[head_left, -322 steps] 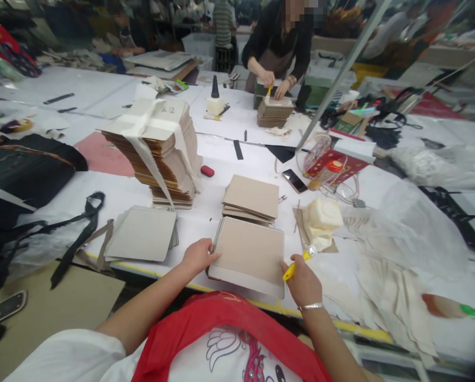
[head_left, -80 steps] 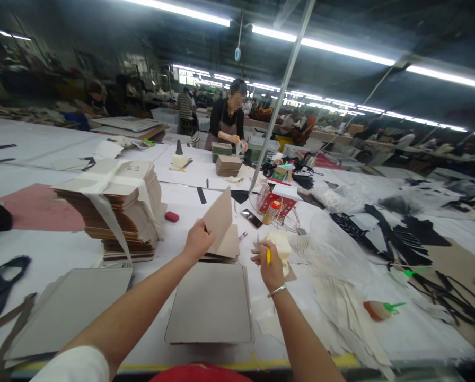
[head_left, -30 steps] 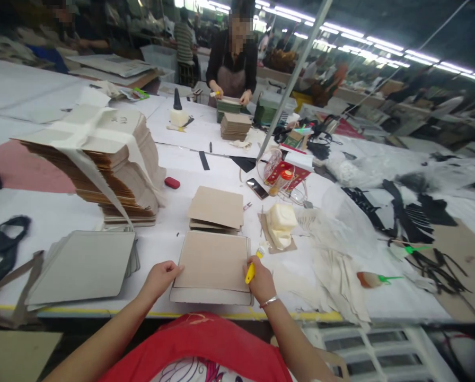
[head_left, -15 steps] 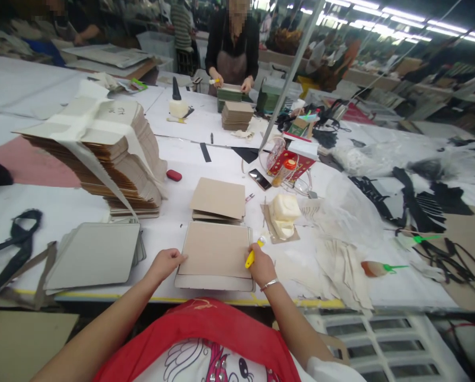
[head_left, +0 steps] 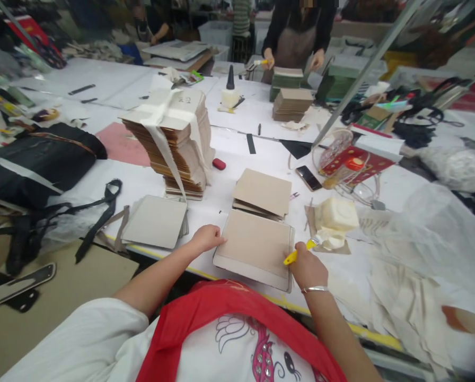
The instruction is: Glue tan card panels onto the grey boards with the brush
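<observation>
Straight in front of me lies a beige cardboard sheet (head_left: 257, 239) on top of grey boards whose rims show at its lower and right edges. My left hand (head_left: 206, 239) is closed at the sheet's left edge, thumb on top. In my right hand (head_left: 311, 269) is a yellow-handled brush (head_left: 291, 258), its bristle end pointing away to the right. That hand's fingers are by the sheet's right edge. Just beyond lies a second pile of beige cardboard sheets (head_left: 262, 191). Several grey boards (head_left: 154, 222) are stacked to the left.
A tall strapped stack of cardboard pieces (head_left: 182, 143) stands at left. To the right are a cream-coloured plastic container (head_left: 336, 214), a phone (head_left: 308, 178) and fabric strips (head_left: 404, 302). Across the table, a person holding a brush works by green stacks (head_left: 287, 78). A metal pole (head_left: 360, 79) rises between.
My view has swung to the left, so everything sits further right in the picture. Both hands keep about the same places at the sheet's edges, and the brush is still in my right hand.
</observation>
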`<action>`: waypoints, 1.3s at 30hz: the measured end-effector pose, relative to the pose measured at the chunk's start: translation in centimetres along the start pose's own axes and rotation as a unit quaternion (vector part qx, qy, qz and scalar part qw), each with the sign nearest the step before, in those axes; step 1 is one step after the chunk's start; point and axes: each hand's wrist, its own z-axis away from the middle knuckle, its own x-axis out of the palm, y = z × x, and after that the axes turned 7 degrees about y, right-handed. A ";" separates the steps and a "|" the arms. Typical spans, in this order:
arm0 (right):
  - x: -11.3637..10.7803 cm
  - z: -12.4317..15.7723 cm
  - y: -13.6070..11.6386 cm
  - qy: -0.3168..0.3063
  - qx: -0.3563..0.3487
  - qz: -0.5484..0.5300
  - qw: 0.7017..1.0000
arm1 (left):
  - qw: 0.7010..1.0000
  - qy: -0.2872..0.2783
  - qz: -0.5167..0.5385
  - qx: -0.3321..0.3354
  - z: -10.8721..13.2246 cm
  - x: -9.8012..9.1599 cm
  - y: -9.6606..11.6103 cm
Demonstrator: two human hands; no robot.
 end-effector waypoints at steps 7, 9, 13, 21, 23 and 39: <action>-4.4 -1.5 -2.3 0.134 0.010 -0.394 0.909 | 0.946 0.073 -0.136 0.285 1.6 0.4 2.7; -4.5 -2.7 -5.1 0.053 0.025 -0.541 0.839 | 0.936 0.046 -0.153 0.313 1.7 0.6 3.0; -2.4 -5.7 -10.6 -0.072 0.064 -0.631 0.770 | 0.933 0.040 -0.170 0.314 1.6 0.8 3.2; -0.4 -7.2 -2.5 -0.042 0.150 -0.593 0.790 | 0.934 0.045 -0.178 0.307 1.7 1.6 2.9; -0.9 -6.1 1.0 -0.017 0.170 -0.586 0.792 | 0.933 0.045 -0.183 0.307 1.6 1.8 2.9; 11.7 7.4 8.8 0.066 0.079 -0.145 0.984 | 0.910 0.053 -0.129 0.390 2.7 5.1 8.1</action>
